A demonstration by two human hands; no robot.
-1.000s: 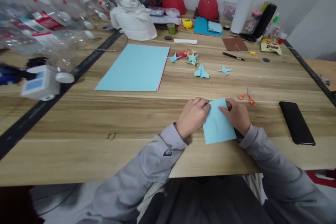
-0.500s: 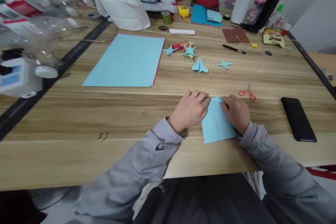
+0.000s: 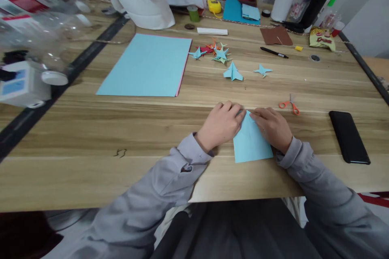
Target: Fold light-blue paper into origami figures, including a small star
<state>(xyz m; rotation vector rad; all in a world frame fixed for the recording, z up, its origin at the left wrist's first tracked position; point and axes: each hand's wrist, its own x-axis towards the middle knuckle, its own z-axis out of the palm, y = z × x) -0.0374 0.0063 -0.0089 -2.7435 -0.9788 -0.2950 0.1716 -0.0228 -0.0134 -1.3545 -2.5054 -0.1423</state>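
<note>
A light blue sheet of paper lies flat near the table's front edge, between my two hands. My left hand is closed on its upper left edge, fingertips at the top. Opposite it, my right hand pinches the upper right part, with thumb and fingers close to the top edge. The fingers hide both top corners, so the exact fold there cannot be made out. Beyond the hands lie a folded blue paper plane and a small blue folded paper piece.
Orange-handled scissors and a black phone lie to the right. Large blue sheets rest at the left. Several folded paper pieces, a pen and a brown sheet lie farther back. Plastic bottles crowd the left.
My right hand has moved slightly left along the paper's top, closer to my left hand. The paper's visible top has narrowed. The camera view has shifted a little.
</note>
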